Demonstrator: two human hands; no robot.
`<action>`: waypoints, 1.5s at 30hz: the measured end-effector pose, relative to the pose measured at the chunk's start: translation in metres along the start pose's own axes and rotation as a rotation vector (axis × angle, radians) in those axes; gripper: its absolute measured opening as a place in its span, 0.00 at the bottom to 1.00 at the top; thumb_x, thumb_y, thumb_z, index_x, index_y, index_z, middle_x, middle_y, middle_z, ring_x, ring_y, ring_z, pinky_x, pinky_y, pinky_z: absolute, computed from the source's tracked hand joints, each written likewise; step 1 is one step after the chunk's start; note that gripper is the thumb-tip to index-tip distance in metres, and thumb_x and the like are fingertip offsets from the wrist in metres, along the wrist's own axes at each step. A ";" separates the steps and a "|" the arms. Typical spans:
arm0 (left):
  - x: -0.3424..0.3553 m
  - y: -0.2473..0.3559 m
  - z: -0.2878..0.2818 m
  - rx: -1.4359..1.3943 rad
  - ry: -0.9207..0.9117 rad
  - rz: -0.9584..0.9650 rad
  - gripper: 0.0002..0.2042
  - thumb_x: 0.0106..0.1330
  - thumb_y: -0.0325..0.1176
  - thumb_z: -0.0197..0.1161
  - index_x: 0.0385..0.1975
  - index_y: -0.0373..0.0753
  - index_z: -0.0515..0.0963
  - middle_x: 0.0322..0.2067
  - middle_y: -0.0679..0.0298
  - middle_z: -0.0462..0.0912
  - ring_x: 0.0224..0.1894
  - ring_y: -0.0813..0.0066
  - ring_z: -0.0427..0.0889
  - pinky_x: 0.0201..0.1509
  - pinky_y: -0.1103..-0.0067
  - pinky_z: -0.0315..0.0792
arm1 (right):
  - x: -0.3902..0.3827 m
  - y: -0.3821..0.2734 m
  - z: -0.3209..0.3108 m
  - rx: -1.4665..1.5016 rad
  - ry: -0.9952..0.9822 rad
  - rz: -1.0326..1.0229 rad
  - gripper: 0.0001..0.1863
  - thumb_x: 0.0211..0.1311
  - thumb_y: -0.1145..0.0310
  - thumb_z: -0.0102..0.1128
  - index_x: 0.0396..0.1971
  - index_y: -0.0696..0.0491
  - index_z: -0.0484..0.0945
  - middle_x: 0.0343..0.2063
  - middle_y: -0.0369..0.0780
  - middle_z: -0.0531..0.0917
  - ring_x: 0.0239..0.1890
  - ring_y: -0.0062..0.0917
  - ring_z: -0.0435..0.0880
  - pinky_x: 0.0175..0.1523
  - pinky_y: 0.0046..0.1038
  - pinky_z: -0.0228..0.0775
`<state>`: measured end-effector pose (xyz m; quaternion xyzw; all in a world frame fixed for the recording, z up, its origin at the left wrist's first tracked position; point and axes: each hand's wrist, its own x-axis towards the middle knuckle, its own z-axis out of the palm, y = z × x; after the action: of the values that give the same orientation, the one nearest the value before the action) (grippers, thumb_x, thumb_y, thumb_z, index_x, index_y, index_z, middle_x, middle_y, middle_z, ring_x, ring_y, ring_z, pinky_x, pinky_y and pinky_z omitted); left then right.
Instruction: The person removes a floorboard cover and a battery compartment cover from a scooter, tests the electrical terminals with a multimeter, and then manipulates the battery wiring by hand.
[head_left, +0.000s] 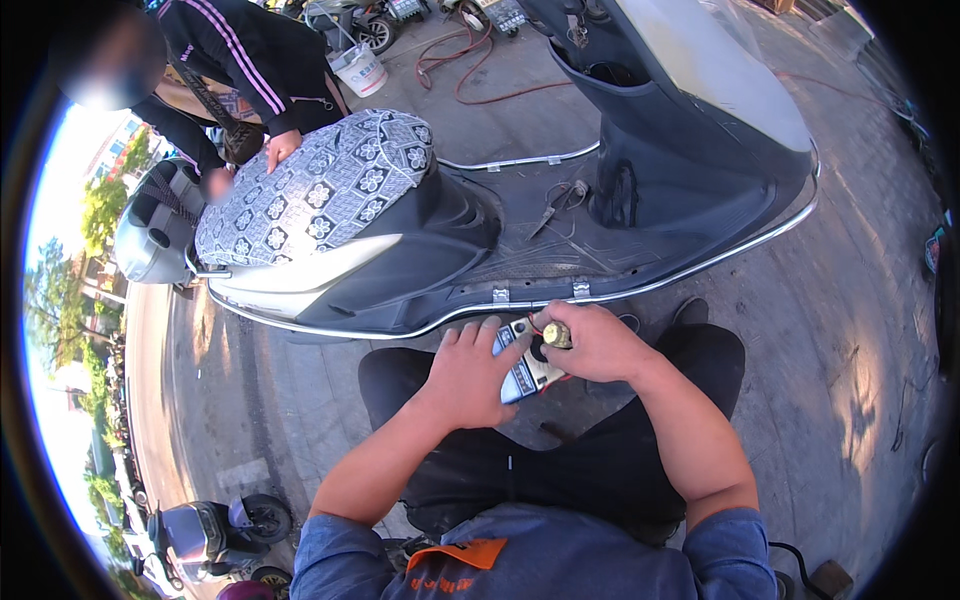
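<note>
Above my lap, my left hand [470, 368] is closed round a small boxy device [521, 372] with a pale blue face, a cream part and a red wire. My right hand [598, 345] grips a yellowish round-ended tool handle [557, 335] at the device's right side. The handle is seen end-on, so its kind does not show. Just beyond both hands stands a scooter [370, 285] with a black floorboard. Scissors or a similar tool [545, 215] lie on that floorboard with a cable beside them.
A flower-patterned cover [320, 190] lies over the scooter seat. At the far left, a person in a dark striped jacket [240, 60] rests hands on it. A white bucket [360, 70] and a red hose [470, 75] are behind. Another scooter [205, 535] is parked at the lower left.
</note>
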<state>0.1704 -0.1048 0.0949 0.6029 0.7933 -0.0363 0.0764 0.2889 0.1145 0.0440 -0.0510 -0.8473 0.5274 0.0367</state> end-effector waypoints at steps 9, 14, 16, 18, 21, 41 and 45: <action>0.021 -0.011 0.067 -0.156 0.242 -0.278 0.51 0.42 0.52 0.83 0.73 0.49 0.73 0.66 0.41 0.72 0.61 0.40 0.77 0.64 0.51 0.72 | 0.007 0.022 0.034 -0.378 0.341 -0.204 0.18 0.54 0.72 0.72 0.46 0.51 0.79 0.35 0.42 0.86 0.45 0.41 0.86 0.51 0.43 0.76; 0.021 -0.037 0.114 -0.353 0.381 -0.451 0.52 0.44 0.56 0.84 0.74 0.46 0.72 0.64 0.36 0.73 0.62 0.35 0.77 0.66 0.50 0.73 | 0.016 0.028 0.055 -0.517 0.361 -0.197 0.19 0.53 0.71 0.72 0.46 0.51 0.80 0.36 0.42 0.88 0.46 0.41 0.87 0.52 0.43 0.76; 0.027 -0.036 0.100 -0.459 0.341 -0.551 0.53 0.45 0.57 0.84 0.76 0.48 0.70 0.66 0.36 0.72 0.67 0.35 0.75 0.70 0.52 0.72 | 0.014 0.032 0.061 -0.285 0.374 -0.029 0.16 0.57 0.68 0.74 0.45 0.50 0.82 0.33 0.46 0.88 0.41 0.48 0.88 0.47 0.49 0.78; 0.035 -0.037 0.105 -0.518 0.401 -0.531 0.53 0.48 0.58 0.83 0.77 0.49 0.68 0.68 0.36 0.70 0.69 0.35 0.74 0.72 0.52 0.71 | 0.015 0.026 0.057 -0.109 0.317 0.195 0.15 0.62 0.66 0.73 0.46 0.52 0.81 0.33 0.48 0.88 0.42 0.50 0.89 0.48 0.47 0.80; 0.034 -0.036 0.105 -0.588 0.423 -0.538 0.53 0.49 0.54 0.84 0.78 0.45 0.66 0.70 0.34 0.68 0.70 0.34 0.74 0.74 0.55 0.71 | 0.021 0.048 0.066 0.026 0.320 0.296 0.16 0.66 0.65 0.73 0.49 0.53 0.81 0.36 0.48 0.90 0.42 0.42 0.91 0.51 0.39 0.81; 0.020 -0.022 0.118 -0.601 0.369 -0.511 0.53 0.52 0.59 0.81 0.79 0.50 0.64 0.73 0.37 0.63 0.71 0.34 0.71 0.76 0.50 0.66 | 0.041 0.070 0.095 0.719 0.292 0.398 0.26 0.64 0.77 0.75 0.60 0.60 0.76 0.49 0.40 0.88 0.49 0.21 0.87 0.56 0.26 0.80; 0.019 -0.026 0.117 -0.663 0.360 -0.462 0.52 0.56 0.59 0.80 0.80 0.50 0.63 0.73 0.35 0.62 0.73 0.32 0.68 0.79 0.52 0.64 | 0.041 0.059 0.090 0.717 0.330 0.394 0.26 0.63 0.76 0.75 0.59 0.61 0.76 0.48 0.40 0.88 0.47 0.22 0.88 0.56 0.26 0.80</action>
<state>0.1489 -0.1114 -0.0246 0.3495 0.8766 0.3098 0.1162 0.2410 0.0653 -0.0482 -0.2791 -0.5679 0.7696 0.0856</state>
